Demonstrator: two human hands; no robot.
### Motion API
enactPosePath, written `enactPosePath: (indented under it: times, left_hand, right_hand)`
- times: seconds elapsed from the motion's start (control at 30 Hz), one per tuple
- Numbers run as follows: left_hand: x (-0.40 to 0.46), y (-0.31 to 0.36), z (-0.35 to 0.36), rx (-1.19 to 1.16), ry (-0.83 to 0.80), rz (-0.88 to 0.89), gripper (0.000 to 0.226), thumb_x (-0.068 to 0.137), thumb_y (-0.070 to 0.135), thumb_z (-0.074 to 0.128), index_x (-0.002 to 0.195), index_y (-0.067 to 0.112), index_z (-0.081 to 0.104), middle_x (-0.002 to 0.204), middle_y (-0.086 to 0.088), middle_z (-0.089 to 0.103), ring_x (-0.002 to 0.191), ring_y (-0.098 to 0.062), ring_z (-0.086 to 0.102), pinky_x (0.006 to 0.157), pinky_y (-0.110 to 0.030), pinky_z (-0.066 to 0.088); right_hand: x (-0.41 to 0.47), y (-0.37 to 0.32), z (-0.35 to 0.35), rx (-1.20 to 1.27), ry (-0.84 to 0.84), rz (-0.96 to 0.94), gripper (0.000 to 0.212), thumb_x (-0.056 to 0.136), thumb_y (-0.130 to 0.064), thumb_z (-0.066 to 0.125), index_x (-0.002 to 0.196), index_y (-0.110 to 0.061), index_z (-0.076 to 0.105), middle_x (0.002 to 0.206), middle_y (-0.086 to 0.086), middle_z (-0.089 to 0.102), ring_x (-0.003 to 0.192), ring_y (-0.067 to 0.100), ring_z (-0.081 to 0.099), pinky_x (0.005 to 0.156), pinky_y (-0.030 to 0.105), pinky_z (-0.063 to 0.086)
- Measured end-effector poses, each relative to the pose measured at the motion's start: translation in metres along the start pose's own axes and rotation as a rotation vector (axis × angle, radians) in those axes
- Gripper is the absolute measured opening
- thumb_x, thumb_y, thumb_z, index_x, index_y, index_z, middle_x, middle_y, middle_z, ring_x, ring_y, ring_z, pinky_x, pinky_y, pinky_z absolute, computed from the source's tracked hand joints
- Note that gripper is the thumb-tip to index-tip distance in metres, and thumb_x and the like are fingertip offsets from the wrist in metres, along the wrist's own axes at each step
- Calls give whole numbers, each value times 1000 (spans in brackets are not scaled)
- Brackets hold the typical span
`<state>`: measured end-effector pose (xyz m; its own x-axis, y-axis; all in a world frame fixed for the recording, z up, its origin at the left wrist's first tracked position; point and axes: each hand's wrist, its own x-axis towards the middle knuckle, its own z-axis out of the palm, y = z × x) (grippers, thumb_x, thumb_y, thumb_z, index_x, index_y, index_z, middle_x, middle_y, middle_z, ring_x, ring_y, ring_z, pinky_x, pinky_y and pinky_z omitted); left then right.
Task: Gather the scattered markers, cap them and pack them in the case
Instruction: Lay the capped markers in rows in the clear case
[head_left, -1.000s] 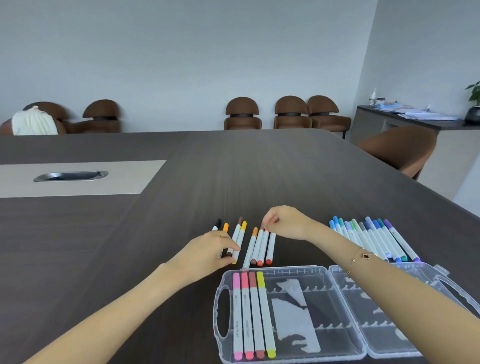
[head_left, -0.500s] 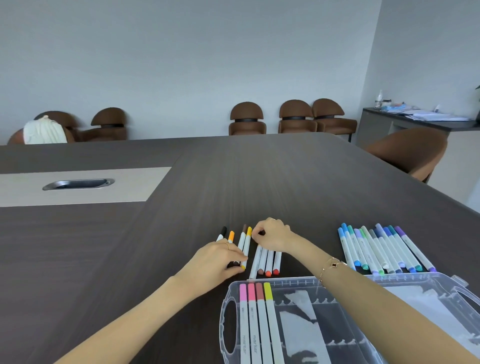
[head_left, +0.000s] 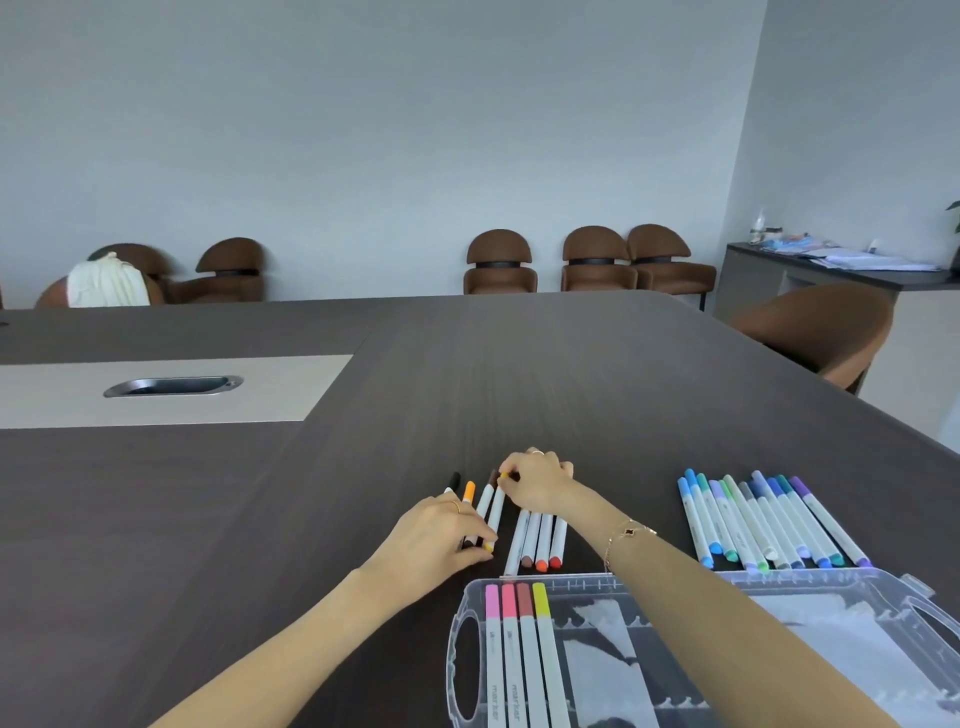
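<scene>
Both hands are on one pen: the yellow marker (head_left: 494, 512), lying w/ its long axis roughly 12-to-6, far end tipped slightly toward 1 o'clock. Right hand (head_left: 537, 480) is at the far end, fingers curled and pinching the yellow tip at abt 12 o'clock of the barrel. Left hand (head_left: 441, 538) is at the near end, thumb and fingers closed on the yellow cap around 6 o'clock. So each hand has one end, and the barrel runs between them.

Neighbours are tight. The brown marker touches it on the 9 o'clock side, then the orange marker (head_left: 468, 491) and the black marker (head_left: 453, 480) further toward 9-10. On the 3 o'clock side, just beside, sits the warm group (head_left: 540, 538) of four pens, same 12-6 axis, partly under the right wrist.

The case (head_left: 462, 660) lies open at 5 o'clock from the held pen, near the left thumb; four pens (pink, hot pink, brown-red, yellow-green) fill its leftmost slots, also running 12-6. The blue-green row (head_left: 769, 525) lies well apart at 3 o'clock.

Judgement: pen axis already matches the slots, so the coming move needs no turning, just a lift and a shift toward 5 o'clock. Left hand is nearer the case. Whether the far cap is fully seated I can't tell; fingers hide it.
</scene>
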<state>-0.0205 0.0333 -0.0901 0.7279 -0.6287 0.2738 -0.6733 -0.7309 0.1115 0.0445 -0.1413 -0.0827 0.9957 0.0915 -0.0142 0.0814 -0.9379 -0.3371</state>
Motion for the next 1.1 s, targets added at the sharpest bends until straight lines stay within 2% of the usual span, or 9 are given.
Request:
enactPosePath:
  times: [0.13,0.23,0.33,0.47,0.57,0.63,0.73,0.9,1.1]
  left_hand:
    - [-5,6,-8,2,33,39,32,86,41,63,114,27,68,117,10,65,105,-6,59,97,-29,46]
    - [-14,28,-24,-2,174,122,26,78,42,69,99,27,75,111,10,69,93,-5,65,86,-27,54]
    - [-33,62,-31,-102,152,187,32,82,48,54,98,30,75,107,14,70,95,1,64,84,-18,52]
    - [-54,95,-17,-168,90,234,32,80,48,55,96,30,75,102,16,71,97,2,63,86,-16,51]
    - [-60,107,-14,-186,-42,207,35,88,45,56,114,25,68,123,13,63,115,0,54,101,-23,44]
    - [-63,108,-12,-197,-73,208,39,91,45,53,123,26,62,132,13,56,123,1,46,108,-20,34]
    - [-63,109,-16,-216,-95,179,40,90,46,55,126,29,60,132,17,55,123,4,43,103,-11,27]
    - [-67,111,-21,-224,-160,234,39,92,45,51,126,28,59,134,16,54,125,5,42,104,-8,23]
    - [-69,113,-21,-182,-219,275,40,100,39,37,133,26,53,142,13,45,134,2,34,108,-8,12]
  right_hand:
    - [-6,-1,-3,141,48,-5,26,95,-36,47,104,-19,64,114,3,62,119,27,47,104,45,30]
    - [-24,-3,-21,289,68,-82,22,92,-41,52,103,-24,61,104,-7,64,112,20,54,103,47,37]
    - [-62,-2,-31,313,17,-172,21,89,-37,57,105,-23,61,96,-13,62,104,13,57,100,43,41]
    - [-112,12,-25,190,-12,-201,21,89,-34,59,107,-25,61,105,-13,61,103,5,48,99,35,31]
    - [-132,24,-13,204,-23,-184,20,90,-35,58,108,-25,62,103,-14,61,106,6,47,103,37,28]
    - [-137,29,-4,246,-8,-198,14,89,-36,59,101,-30,62,101,-16,62,107,8,52,105,42,31]
    - [-142,32,2,279,43,-224,12,87,-40,61,99,-41,59,103,-19,60,109,10,52,102,47,36]
    - [-149,34,5,230,65,-235,24,88,-40,60,111,-34,62,111,-16,61,114,11,50,106,47,30]
    - [-157,42,6,132,145,-208,30,88,-43,59,117,-36,60,122,-15,57,121,11,41,105,37,24]
